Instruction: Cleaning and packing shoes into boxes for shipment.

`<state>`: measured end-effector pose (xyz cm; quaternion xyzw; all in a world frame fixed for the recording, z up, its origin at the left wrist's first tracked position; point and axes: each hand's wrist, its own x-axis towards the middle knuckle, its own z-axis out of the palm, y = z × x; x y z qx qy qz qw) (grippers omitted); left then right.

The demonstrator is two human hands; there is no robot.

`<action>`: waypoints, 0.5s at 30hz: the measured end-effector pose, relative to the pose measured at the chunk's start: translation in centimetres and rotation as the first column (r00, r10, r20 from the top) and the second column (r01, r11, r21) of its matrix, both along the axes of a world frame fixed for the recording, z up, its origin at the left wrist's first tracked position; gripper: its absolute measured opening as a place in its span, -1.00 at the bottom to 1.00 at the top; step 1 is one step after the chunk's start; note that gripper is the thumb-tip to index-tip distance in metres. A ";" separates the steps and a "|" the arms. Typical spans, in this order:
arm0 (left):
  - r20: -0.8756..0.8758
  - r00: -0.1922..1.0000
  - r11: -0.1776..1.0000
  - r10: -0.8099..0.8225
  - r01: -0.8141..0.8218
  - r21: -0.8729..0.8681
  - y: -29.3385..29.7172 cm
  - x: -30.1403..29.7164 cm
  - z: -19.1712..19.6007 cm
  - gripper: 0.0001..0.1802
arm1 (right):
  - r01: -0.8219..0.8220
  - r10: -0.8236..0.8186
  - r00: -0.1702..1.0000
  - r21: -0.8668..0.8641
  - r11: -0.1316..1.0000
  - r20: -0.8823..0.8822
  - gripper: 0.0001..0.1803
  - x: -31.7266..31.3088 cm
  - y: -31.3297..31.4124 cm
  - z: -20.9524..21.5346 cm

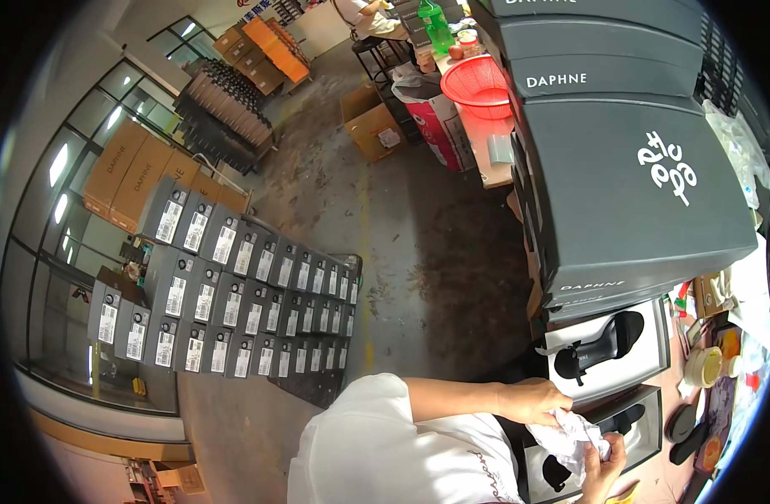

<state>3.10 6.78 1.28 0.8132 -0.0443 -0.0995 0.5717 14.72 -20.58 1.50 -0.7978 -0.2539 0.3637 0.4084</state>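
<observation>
At the lower right, the left hand (532,401) and right hand (603,466) both clutch crumpled white tissue paper (570,437) above an open grey cardboard shoebox (645,437).

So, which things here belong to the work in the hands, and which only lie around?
In hand:
- white crumpled paper, gripped by left hand and right hand
- open box with black shoe
- second open box with black heeled shoe

Lying about:
- stacked grey boxes
- red basket
- tape roll
</observation>
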 end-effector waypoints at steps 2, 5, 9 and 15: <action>0.050 0.997 0.998 0.065 -0.065 0.008 0.5 0.2 0.1 -0.65 | 0.148 -0.171 0.968 0.134 0.980 0.182 -0.68 0.9 0.0 -0.7; -0.197 0.979 0.702 0.055 -0.178 -0.689 0.3 0.5 -0.6 -0.63 | 0.397 -0.427 0.902 0.266 0.878 0.064 -0.75 1.3 0.0 0.7; -0.204 0.975 0.237 0.082 -0.218 -0.947 -3.3 1.6 0.0 -0.60 | 0.580 -0.591 0.806 0.155 0.799 0.033 -0.70 0.0 -1.9 0.7; 0.081 0.976 0.916 0.201 -0.158 -0.368 -1.0 0.1 1.7 -0.75 | 0.432 -0.516 0.830 0.339 0.836 0.213 -0.78 -2.5 -3.8 1.4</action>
